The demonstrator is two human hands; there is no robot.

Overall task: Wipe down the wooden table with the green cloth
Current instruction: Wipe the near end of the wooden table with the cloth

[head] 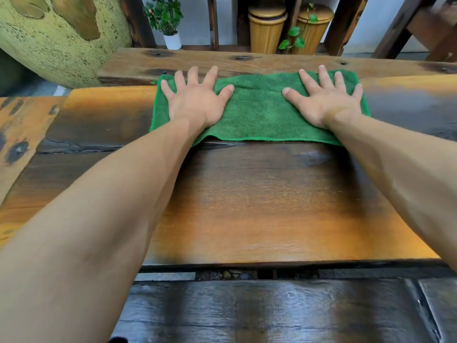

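A green cloth point(257, 110) lies spread flat at the far side of the wooden table point(247, 206). My left hand point(195, 100) presses flat on the cloth's left end, fingers straight and fanned out. On the cloth's right end my right hand point(326, 100) presses the same way, palm down with fingers spread. Both arms reach forward across the tabletop. The cloth's near hem runs between my wrists.
A wooden bench or plank point(247, 61) runs just beyond the table's far edge. A large speckled yellow-green form point(61, 38) stands at the back left. A potted plant point(168, 21) and two wicker bins point(267, 28) stand behind. A dark plank point(272, 310) lies below the near edge.
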